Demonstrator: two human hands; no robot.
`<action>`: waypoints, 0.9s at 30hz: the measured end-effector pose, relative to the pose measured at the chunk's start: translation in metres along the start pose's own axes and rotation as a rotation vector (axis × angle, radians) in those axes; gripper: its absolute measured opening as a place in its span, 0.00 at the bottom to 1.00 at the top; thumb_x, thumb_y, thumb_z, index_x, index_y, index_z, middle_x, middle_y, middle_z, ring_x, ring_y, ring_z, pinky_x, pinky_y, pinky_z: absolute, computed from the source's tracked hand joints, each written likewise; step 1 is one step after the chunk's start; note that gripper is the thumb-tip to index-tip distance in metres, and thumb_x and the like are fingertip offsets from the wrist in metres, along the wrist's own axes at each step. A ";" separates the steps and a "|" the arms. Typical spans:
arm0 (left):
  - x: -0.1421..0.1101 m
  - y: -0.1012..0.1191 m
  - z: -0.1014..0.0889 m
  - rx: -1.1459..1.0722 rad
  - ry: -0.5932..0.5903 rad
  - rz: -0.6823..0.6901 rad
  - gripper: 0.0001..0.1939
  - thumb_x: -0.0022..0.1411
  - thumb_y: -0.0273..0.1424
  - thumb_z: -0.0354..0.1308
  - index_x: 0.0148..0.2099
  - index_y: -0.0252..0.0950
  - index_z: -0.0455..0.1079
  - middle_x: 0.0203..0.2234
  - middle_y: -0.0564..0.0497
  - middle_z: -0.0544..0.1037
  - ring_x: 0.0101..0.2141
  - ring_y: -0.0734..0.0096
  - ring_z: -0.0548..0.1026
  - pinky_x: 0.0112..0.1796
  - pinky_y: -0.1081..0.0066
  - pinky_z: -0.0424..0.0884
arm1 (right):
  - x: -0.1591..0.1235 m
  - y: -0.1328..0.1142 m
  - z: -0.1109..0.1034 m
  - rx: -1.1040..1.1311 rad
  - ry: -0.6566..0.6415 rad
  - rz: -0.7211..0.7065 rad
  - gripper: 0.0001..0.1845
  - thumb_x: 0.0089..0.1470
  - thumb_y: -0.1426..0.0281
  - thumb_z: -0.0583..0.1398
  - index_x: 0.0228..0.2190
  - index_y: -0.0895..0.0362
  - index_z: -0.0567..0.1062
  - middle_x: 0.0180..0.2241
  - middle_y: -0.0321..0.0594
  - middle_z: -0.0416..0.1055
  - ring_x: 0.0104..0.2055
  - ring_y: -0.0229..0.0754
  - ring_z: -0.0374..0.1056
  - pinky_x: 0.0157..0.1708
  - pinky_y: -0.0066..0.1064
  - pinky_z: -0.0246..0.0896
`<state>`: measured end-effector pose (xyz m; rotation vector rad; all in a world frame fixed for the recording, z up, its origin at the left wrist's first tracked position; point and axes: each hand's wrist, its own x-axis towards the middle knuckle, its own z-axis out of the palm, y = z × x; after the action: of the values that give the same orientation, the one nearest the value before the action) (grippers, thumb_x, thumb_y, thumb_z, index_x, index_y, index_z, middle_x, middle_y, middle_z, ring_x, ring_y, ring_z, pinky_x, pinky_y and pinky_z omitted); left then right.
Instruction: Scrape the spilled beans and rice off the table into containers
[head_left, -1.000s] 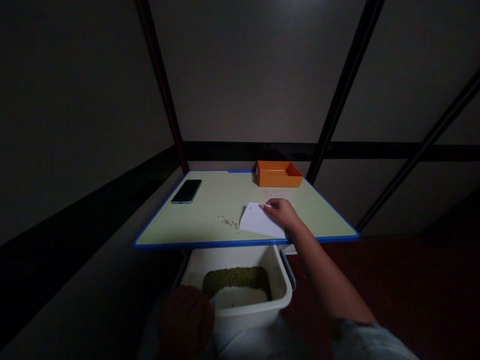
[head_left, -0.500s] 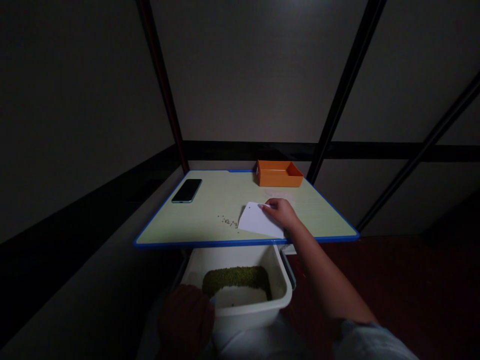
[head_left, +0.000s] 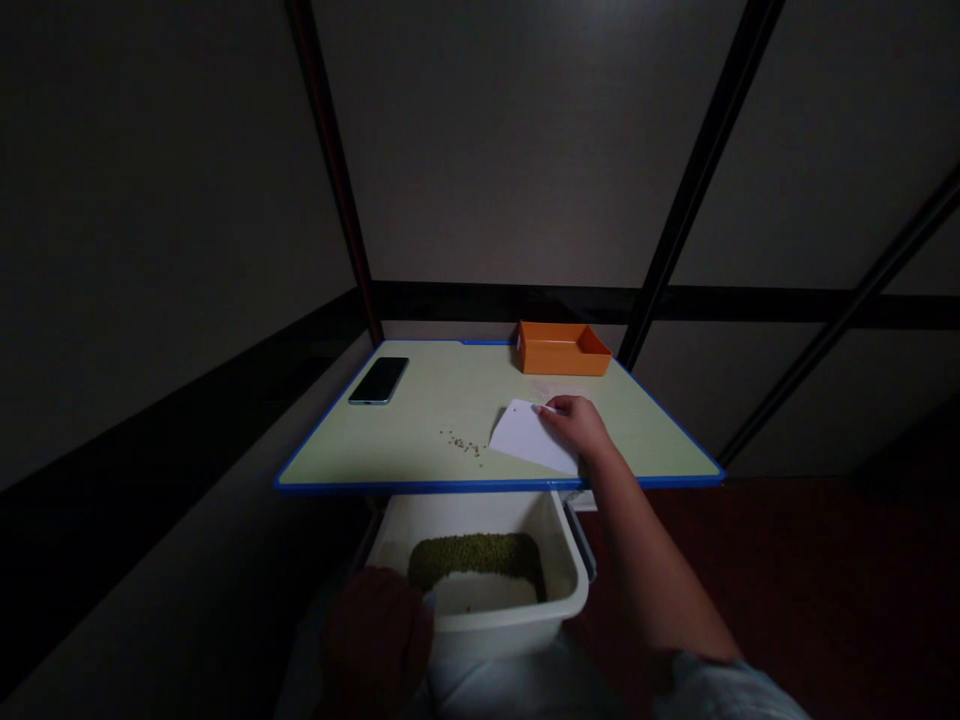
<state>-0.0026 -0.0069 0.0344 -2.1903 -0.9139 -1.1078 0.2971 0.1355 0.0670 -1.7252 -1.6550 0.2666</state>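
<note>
My right hand [head_left: 577,425] pinches the upper right edge of a sheet of white paper [head_left: 529,438], which stands tilted on the tabletop [head_left: 427,380]. Just left of the paper's lower edge, several small greenish-brown grains [head_left: 466,445] lie scattered. Below the table's front edge, a white plastic drawer [head_left: 517,622] is pulled out. Green beans or grains [head_left: 476,550] are heaped toward its back, leaving its front floor bare. In shadow, my left hand [head_left: 379,630] is closed at the drawer's front left corner, its fingers over the rim.
An orange open box [head_left: 562,358] stands at the back right of the table. At the back left lies a dark-screened phone [head_left: 380,380]. A raised blue edge [head_left: 495,486] borders the tabletop, and panelled walls [head_left: 495,150] rise behind and at the left.
My right hand has drawn the paper slightly right, widening the gap to the scattered grains. My left hand stays at the drawer corner; the whole view has shifted a little.
</note>
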 end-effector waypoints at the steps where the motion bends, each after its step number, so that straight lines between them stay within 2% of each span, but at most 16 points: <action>1: 0.000 0.000 0.000 -0.005 -0.005 -0.003 0.09 0.53 0.25 0.47 0.21 0.37 0.60 0.15 0.53 0.68 0.21 0.72 0.67 0.26 0.67 0.65 | 0.000 0.000 0.000 -0.005 0.008 0.006 0.19 0.47 0.57 0.55 0.25 0.59 0.75 0.22 0.41 0.71 0.24 0.37 0.63 0.21 0.26 0.46; 16: 0.001 0.001 -0.002 -0.025 -0.017 -0.022 0.09 0.53 0.25 0.48 0.22 0.37 0.61 0.15 0.53 0.68 0.22 0.72 0.67 0.28 0.67 0.66 | -0.001 -0.007 0.003 -0.002 -0.021 -0.034 0.19 0.47 0.56 0.54 0.24 0.59 0.74 0.22 0.40 0.70 0.24 0.37 0.62 0.22 0.26 0.46; 24: -0.004 0.000 0.003 -0.034 0.028 -0.046 0.10 0.53 0.25 0.47 0.22 0.37 0.61 0.15 0.53 0.68 0.22 0.71 0.67 0.29 0.68 0.65 | -0.001 -0.008 0.006 -0.014 -0.053 -0.083 0.20 0.48 0.56 0.54 0.25 0.60 0.74 0.22 0.40 0.70 0.24 0.36 0.62 0.22 0.25 0.47; 27: -0.004 0.001 0.004 -0.052 0.011 -0.046 0.08 0.53 0.24 0.48 0.22 0.37 0.62 0.15 0.53 0.68 0.22 0.72 0.68 0.29 0.68 0.65 | 0.000 -0.008 0.008 -0.047 -0.043 -0.069 0.20 0.49 0.56 0.53 0.25 0.59 0.75 0.23 0.41 0.71 0.25 0.37 0.62 0.22 0.25 0.47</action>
<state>-0.0015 -0.0062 0.0293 -2.2128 -0.9454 -1.1768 0.2865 0.1380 0.0664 -1.7040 -1.7608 0.2351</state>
